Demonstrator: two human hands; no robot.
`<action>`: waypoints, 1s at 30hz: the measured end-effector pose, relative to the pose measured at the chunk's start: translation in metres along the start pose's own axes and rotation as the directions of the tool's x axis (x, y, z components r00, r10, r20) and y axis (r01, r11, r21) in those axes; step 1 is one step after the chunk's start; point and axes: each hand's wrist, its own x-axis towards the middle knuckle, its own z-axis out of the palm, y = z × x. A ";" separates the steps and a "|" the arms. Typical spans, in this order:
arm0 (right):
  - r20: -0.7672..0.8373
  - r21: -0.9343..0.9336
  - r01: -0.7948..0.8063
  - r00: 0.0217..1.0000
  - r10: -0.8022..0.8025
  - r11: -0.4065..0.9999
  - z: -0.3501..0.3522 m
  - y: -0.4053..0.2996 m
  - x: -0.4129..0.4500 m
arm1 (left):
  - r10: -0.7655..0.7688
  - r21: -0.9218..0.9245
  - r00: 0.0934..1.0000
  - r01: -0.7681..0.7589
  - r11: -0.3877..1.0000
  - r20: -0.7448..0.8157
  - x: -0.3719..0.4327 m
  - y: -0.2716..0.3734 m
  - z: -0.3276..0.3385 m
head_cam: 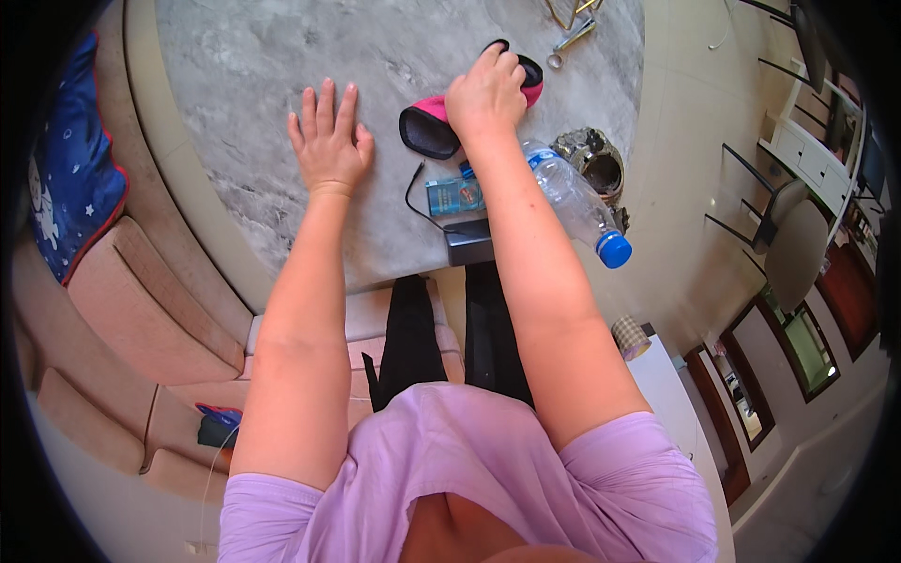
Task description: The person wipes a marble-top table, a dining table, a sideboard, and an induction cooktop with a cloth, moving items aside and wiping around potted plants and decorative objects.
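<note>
My left hand (331, 144) lies palm down on the grey marbled table (267, 63), fingers apart, holding nothing. To its right, a pink fabric item with black edging (431, 127) rests on the table. My right hand (489, 95) is over its middle, fingers bent and gripping it; the fingertips are partly hidden. One rounded end shows its dark lining at the lower left, and black-edged parts show past the fingers. Closer to me are a small blue-green box (445, 196) and a clear plastic bottle with a blue cap (570, 190), both partly behind my right forearm.
A dark box (468, 245) and a black cable (415, 190) lie near the table's front edge. An ornate metallic pot (598, 165) stands right of the bottle. Toward the far right edge are a roll of tape (555, 61) and a metal tool (577, 34). A pink sofa (155, 310) borders the left.
</note>
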 end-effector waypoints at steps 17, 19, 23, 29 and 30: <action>-0.022 -0.032 0.037 0.999 -0.038 0.999 0.015 0.003 -0.020 | -0.019 -0.021 1.000 0.019 1.000 0.010 -0.003 0.001 -0.004; -0.111 -0.028 0.046 0.993 -0.049 0.999 0.011 -0.004 0.004 | -0.003 -0.045 1.000 0.003 0.999 0.002 0.000 0.002 -0.001; -0.162 0.013 0.175 0.972 -0.170 0.985 0.021 -0.043 -0.020 | -0.002 -0.034 1.000 0.002 0.999 -0.006 -0.003 -0.003 0.001; -0.256 0.156 0.509 0.848 -0.464 0.846 0.042 -0.053 -0.039 | -0.004 0.047 1.000 0.005 0.999 -0.022 -0.009 -0.012 0.013; -0.291 0.070 0.411 0.880 -0.376 0.909 0.035 -0.043 -0.028 | -0.002 0.027 1.000 0.002 1.000 -0.009 -0.009 -0.012 0.006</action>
